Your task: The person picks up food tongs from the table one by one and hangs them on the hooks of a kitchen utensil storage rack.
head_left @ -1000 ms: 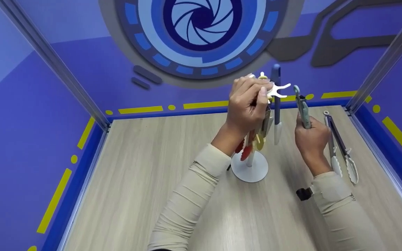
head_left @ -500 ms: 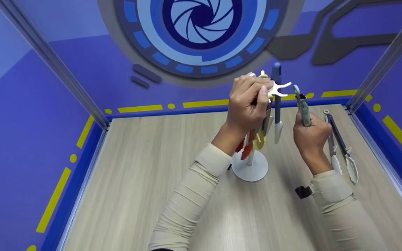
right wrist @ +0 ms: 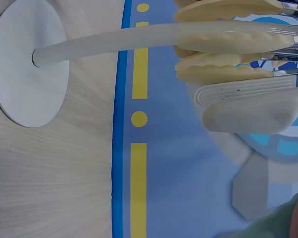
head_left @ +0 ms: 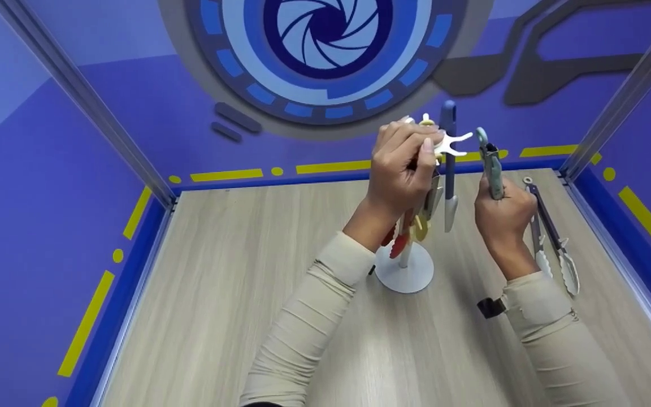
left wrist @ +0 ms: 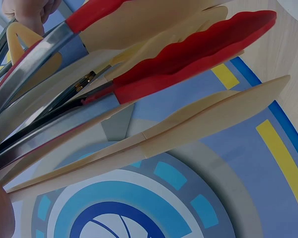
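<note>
My left hand grips the top of a white stand, beside its forked hook. Several tongs hang below that top: blue-grey tongs at the right, red-tipped tongs and beige-tipped tongs. To the right of the stand, my right hand holds green tongs by the handle, their ring end pointing up. That ring is a short gap away from the forked hook. In the right wrist view only a blurred green end of these tongs shows at the bottom.
The stand's round white base rests on the wooden table. Grey tongs with pale tips lie at the right of the table. Blue printed walls enclose the back and sides.
My right hand has moved very slightly up, and the ring end of the green tongs has shifted a little up and to the right. My left hand keeps its grip on the stand.
</note>
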Demonstrator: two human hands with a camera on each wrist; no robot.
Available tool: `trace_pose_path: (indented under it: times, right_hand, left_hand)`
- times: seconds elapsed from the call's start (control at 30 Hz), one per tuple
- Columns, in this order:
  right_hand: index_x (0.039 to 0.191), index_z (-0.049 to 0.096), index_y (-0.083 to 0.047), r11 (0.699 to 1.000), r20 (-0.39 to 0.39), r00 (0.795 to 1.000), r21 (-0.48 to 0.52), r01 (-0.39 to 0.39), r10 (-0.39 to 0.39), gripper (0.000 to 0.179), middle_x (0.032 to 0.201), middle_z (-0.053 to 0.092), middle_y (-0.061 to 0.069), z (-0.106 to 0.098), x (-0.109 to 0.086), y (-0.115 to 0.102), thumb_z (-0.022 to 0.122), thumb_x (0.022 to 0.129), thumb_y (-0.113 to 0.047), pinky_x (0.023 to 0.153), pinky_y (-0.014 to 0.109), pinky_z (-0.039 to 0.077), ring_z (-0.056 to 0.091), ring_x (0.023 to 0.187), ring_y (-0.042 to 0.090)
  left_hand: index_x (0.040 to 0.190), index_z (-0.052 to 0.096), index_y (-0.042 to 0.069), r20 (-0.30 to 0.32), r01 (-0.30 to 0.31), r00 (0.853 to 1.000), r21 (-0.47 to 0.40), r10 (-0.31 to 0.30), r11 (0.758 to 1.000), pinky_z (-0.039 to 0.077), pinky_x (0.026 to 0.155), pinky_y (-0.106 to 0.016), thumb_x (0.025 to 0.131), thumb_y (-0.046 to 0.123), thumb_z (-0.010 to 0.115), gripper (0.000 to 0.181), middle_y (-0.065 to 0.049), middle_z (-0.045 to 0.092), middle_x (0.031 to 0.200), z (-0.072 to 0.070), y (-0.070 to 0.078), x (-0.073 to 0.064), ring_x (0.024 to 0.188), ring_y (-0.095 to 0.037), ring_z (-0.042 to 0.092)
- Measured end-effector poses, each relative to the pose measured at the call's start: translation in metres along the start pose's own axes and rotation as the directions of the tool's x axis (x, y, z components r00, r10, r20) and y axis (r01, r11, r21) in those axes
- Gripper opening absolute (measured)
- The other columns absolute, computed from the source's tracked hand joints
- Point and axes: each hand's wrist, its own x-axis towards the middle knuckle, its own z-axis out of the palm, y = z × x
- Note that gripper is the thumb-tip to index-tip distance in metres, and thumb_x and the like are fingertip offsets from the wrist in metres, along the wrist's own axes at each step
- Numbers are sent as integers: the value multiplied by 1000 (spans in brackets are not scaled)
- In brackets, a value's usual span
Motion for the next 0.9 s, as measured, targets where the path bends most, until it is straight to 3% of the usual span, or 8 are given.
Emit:
trace_pose_path:
  times: [0.37, 0.9]
  right_hand:
    - [55, 40, -10, 1000, 20, 1000, 23, 6, -7, 48, 51, 34, -4, 0, 2, 0, 65, 96, -10, 51, 21, 12, 21, 47, 1]
    - [54, 39, -5, 999, 3, 1000, -39, 20, -20, 48, 51, 32, 4, 0, 0, -10, 65, 94, -5, 54, 20, 8, 15, 51, -7]
  left_hand:
    - [103, 84, 5, -17, -18, 1000, -1, 18, 1000, 53, 101, -28, 96, 9, 60, 25, -7, 83, 104, 0, 0, 0, 105, -20, 72]
    - [102, 84, 5, -8, -3, 1000, -4, 3, 1000, 51, 105, -28, 97, 10, 58, 26, -7, 83, 103, 1, 0, -1, 106, -20, 72]
